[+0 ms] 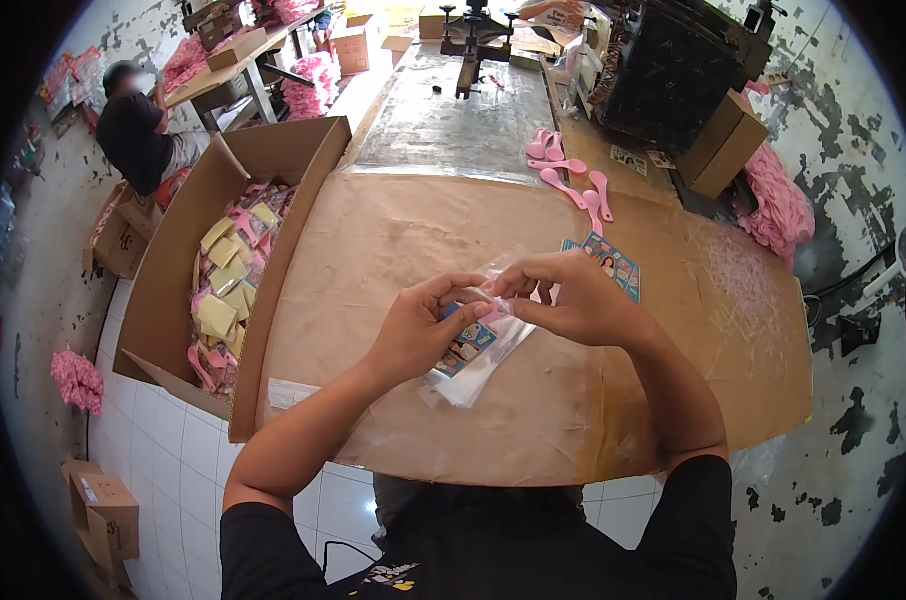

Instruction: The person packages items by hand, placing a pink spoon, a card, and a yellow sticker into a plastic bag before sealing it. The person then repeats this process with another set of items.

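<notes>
Plastic film (501, 309), clear and wrinkled, is above the middle of the surface (343, 270), pinched between thumb and fingers of both the left hand (423, 325) and right hand (573, 300). Those fingers hide much of it; a pink patch beside them has no clear shape. A blue card (470, 350), partly covered by the left hand, may lie inside the plastic or against it; I cannot tell, and its print is too small to read. Whitish flat sleeves (478, 386) show beneath. The right hand partly hides more printed cards (618, 268); smooth pink spoons (600, 185) lie beyond. Creased brown sheeting covers the surface. At left, an open cardboard box (158, 300) holds yellow and pink packets (228, 275), their labels illegible. A boxy black machine (653, 85) is cut off above.
</notes>
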The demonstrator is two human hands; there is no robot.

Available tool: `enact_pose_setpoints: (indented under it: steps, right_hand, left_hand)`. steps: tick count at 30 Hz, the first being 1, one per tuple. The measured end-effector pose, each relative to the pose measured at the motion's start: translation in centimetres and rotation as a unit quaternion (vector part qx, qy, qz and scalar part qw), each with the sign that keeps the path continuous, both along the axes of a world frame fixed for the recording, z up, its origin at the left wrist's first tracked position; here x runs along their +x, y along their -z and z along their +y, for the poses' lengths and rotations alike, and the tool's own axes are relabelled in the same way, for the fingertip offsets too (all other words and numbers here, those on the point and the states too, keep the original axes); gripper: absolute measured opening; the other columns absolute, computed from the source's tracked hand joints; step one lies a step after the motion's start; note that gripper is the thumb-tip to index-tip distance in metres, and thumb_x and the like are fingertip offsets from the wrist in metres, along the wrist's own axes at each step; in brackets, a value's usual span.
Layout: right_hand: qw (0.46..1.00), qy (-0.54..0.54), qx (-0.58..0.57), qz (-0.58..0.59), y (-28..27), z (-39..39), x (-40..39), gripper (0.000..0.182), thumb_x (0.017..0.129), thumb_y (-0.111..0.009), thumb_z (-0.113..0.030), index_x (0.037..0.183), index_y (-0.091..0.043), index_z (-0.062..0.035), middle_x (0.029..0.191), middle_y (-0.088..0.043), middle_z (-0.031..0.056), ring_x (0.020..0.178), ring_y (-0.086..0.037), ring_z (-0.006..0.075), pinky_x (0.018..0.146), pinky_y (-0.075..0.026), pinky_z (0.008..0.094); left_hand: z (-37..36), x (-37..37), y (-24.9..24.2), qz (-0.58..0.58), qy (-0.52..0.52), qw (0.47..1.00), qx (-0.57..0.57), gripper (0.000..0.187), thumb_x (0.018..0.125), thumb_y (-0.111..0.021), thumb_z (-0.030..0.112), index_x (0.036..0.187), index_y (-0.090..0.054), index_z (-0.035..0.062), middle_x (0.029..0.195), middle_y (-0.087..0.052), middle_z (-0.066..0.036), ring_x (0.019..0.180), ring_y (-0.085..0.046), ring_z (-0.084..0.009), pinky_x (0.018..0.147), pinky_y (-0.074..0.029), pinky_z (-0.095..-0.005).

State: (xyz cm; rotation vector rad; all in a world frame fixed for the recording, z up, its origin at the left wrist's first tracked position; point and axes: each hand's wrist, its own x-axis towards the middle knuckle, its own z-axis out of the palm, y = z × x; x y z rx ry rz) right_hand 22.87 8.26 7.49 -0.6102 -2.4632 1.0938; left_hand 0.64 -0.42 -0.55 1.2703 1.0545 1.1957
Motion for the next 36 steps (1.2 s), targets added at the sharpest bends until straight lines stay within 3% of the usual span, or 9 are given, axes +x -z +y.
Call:
enact_pose_setpoints:
  steps: [6,13,22,25,28,29,32,34,36]
  right_hand:
    - [0.988,0.136,0.017,0.072,1.1,1.2,0.3,0.015,0.092,-0.073,-0.008,0.105,-0.075,0.0002,0.093,-0.077,0.0078,0.077,-0.07,0.0119,0.071,-0.056,0.0287]
    - [0.97,0.149,-0.094,0.167,0.1,3.0,1.6,0.014,0.101,-0.062,-0.002,0.111,-0.068,0.0065,0.095,-0.072,0.0077,0.085,-0.072,0.0121,0.077,-0.06,0.0271]
    - [0.964,0.12,-0.094,0.217,-0.2,2.6,1.0,0.013,0.101,-0.065,-0.003,0.109,-0.068,0.0063,0.095,-0.073,0.0072,0.082,-0.072,0.0112,0.076,-0.06,0.0246]
    - [0.974,0.1,-0.123,0.161,0.7,1.9,0.7,0.018,0.103,-0.066,-0.01,0.114,-0.069,0.0037,0.106,-0.072,0.0106,0.095,-0.073,0.0162,0.082,-0.059,0.0299]
    - [0.99,0.02,0.09,0.102,1.3,0.9,-0.1,0.027,0.105,-0.066,-0.023,0.117,-0.071,0.0003,0.122,-0.069,0.014,0.119,-0.066,0.0235,0.097,-0.053,0.0395]
    - [0.995,-0.003,0.085,0.058,0.8,0.6,0.1,0.032,0.105,-0.064,-0.031,0.115,-0.075,-0.003,0.136,-0.062,0.0144,0.136,-0.053,0.0301,0.11,-0.041,0.0468]
    - [0.948,0.138,0.249,0.145,0.1,-1.5,-1.2,0.039,0.101,-0.066,-0.037,0.119,-0.073,-0.0032,0.139,-0.061,0.0137,0.139,-0.051,0.0324,0.12,-0.032,0.0485]
    - [0.951,0.037,0.305,0.043,1.2,-3.9,-2.3,0.048,0.1,-0.066,-0.041,0.129,-0.067,-0.0032,0.147,-0.056,0.0146,0.144,-0.046,0.0345,0.124,-0.027,0.0501]
    - [0.924,-0.046,0.38,0.007,4.0,-7.1,-4.1,0.072,0.098,-0.063,-0.049,0.15,-0.05,-0.0015,0.162,-0.043,0.0172,0.154,-0.033,0.0372,0.13,-0.015,0.0524]
  left_hand:
    - [-0.2,0.3,-0.7,-0.005,0.022,1.0,-0.004,0.043,0.102,-0.072,0.015,0.138,-0.059,-0.0035,0.11,-0.076,-0.01,0.094,-0.071,-0.0077,0.08,-0.06,-0.025]
    - [0.0,0.2,-0.4,-0.031,0.025,0.998,-0.048,0.041,0.102,-0.073,0.014,0.137,-0.06,-0.0027,0.104,-0.076,-0.007,0.085,-0.071,-0.0065,0.074,-0.059,-0.0235]
    - [0.2,0.0,0.0,-0.006,0.036,0.997,-0.066,0.035,0.103,-0.072,0.018,0.13,-0.065,-0.0022,0.103,-0.077,-0.007,0.087,-0.074,-0.0079,0.072,-0.059,-0.0239]
    - [0.2,0.2,0.2,-0.044,0.038,0.997,-0.049,0.034,0.103,-0.071,0.019,0.129,-0.066,-0.0018,0.103,-0.077,-0.008,0.087,-0.074,-0.0088,0.072,-0.06,-0.0245]
    - [0.3,0.2,-0.5,-0.037,0.049,0.997,-0.035,0.031,0.106,-0.067,0.021,0.127,-0.065,-0.0029,0.106,-0.077,-0.01,0.089,-0.075,-0.013,0.077,-0.061,-0.0275]
    - [0.2,0.1,-0.7,-0.027,0.054,0.998,-0.035,0.031,0.107,-0.064,0.021,0.126,-0.064,-0.0035,0.107,-0.077,-0.011,0.091,-0.075,-0.015,0.08,-0.062,-0.0289]
    - [0.4,0.2,-0.6,-0.103,0.032,0.992,-0.071,0.037,0.106,-0.067,0.024,0.131,-0.064,-0.0018,0.103,-0.077,-0.008,0.088,-0.074,-0.0114,0.075,-0.061,-0.0273]
    - [0.4,1.6,0.2,-0.065,-0.043,0.993,0.083,0.037,0.106,-0.068,0.027,0.13,-0.064,-0.0014,0.104,-0.076,-0.008,0.089,-0.074,-0.0129,0.074,-0.061,-0.0277]
    - [0.8,3.3,-0.1,-0.092,-0.088,0.991,0.047,0.039,0.105,-0.068,0.029,0.129,-0.063,-0.0009,0.106,-0.076,-0.01,0.09,-0.074,-0.0145,0.073,-0.061,-0.0284]
